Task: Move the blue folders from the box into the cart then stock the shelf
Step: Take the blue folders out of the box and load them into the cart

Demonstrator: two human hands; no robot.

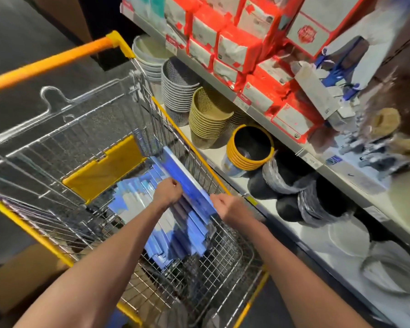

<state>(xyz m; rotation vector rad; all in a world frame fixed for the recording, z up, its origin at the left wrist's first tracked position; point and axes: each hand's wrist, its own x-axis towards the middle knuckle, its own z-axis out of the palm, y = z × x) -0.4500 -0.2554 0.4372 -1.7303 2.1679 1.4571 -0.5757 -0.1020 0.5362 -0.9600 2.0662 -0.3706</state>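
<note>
A slim bundle of blue plastic folders [187, 178] stands on its long edge inside the silver wire shopping cart with yellow trim [194, 147], leaning close along the cart's right wall. Both hands are on it. The left hand [168, 191] is curled into a fist over the bundle's upper edge near its middle, knuckles up. The right hand [223, 205] is likewise curled tight and clasps the bundle's near end, just inside the right rim of the cart. The two hands are near each other but apart, with a short run of blue edge showing between them.

Below and to the left of the hands, a loose heap of blue folders [175, 240] lies fanned on the cart's wire floor, reaching from under the left wrist towards the near end of the basket. The yellow child-seat flap [104, 169] is at the far end of the cart.

The grey metal store shelf [315, 162] runs just beside the cart's right edge, and the upper board carries red-and-white packs [237, 48]. The lower board holds stacked grey mesh baskets [178, 91], beige mesh baskets [208, 117] and yellow-rimmed black bins [249, 147]. A brown cardboard box [19, 280] sits outside the cart's left edge.
</note>
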